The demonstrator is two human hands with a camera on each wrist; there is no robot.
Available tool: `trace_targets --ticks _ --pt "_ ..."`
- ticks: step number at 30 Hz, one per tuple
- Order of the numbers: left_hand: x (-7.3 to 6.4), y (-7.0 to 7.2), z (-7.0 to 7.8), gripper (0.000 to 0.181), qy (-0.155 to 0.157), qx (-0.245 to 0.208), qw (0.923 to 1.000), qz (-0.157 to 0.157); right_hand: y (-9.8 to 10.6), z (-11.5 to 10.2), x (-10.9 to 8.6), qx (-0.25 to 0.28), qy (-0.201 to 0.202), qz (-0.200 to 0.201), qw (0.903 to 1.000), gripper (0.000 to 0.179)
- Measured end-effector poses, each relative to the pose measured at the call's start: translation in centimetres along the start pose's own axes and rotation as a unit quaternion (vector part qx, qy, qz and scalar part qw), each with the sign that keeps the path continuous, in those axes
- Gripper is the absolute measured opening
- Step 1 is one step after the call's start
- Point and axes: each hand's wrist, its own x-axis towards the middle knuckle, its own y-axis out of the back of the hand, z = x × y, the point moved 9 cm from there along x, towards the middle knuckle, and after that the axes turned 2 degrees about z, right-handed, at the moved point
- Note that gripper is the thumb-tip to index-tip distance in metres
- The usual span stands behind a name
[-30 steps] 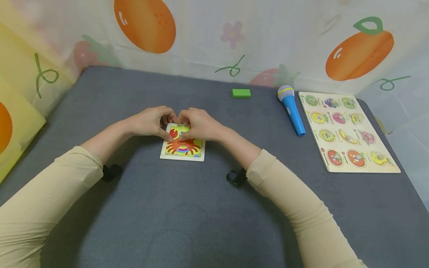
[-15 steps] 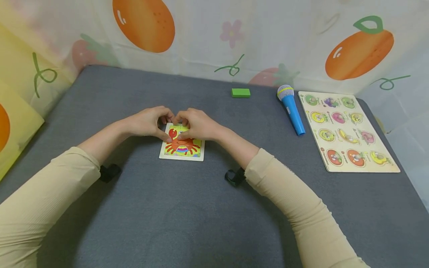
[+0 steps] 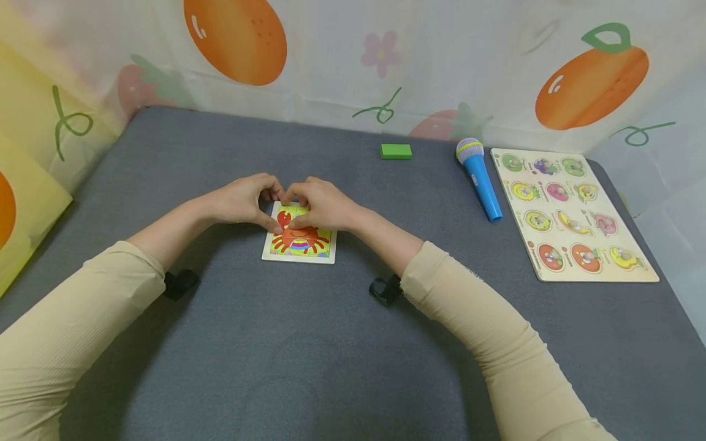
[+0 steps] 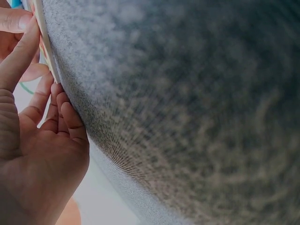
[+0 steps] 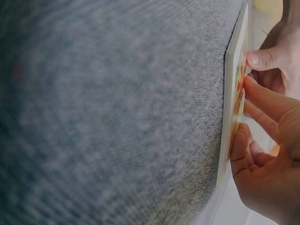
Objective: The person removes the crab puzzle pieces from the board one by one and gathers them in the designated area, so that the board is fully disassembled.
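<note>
A small square crab puzzle (image 3: pixel 300 250) with a pale frame lies flat on the grey table, showing a red crab on yellow. From its left side my left hand (image 3: pixel 242 200) holds it, thumb on the picture and other fingers at the far left corner. My right hand (image 3: pixel 331 207) comes over the upper right, thumb on the crab and bent index finger at the far edge. The fingertips of both hands nearly meet there and cover part of the picture. In the left wrist view, the left hand's fingers (image 4: pixel 70 117) curl against the puzzle's edge.
A green block (image 3: pixel 396 152) lies near the back edge of the grey table (image 3: pixel 342 343). To its right are a blue toy microphone (image 3: pixel 482 184) and a wooden fruit board (image 3: pixel 598 257) with several knobbed pieces. A fruit-print curtain (image 3: pixel 331 55) hangs behind.
The right thumb and index finger have shifted slightly left over the puzzle. The left hand and the puzzle have stayed nearly in place.
</note>
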Motion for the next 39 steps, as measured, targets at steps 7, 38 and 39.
trace_targets --ticks 7,38,39 --pt "0.03 -0.02 -0.05 0.054 -0.002 -0.001 1.0 -0.004 -0.15 -0.03 0.02 0.009 -0.006 -0.004 0.9999 0.043" --pt "0.06 -0.08 0.09 0.054 -0.008 -0.004 0.9999 -0.009 -0.04 -0.52 -0.31 0.038 -0.014 -0.002 0.9992 0.043" --pt "0.07 -0.07 0.09 0.054 -0.009 -0.003 0.9999 -0.008 -0.02 -0.54 -0.32 0.038 -0.014 -0.002 0.9992 0.043"
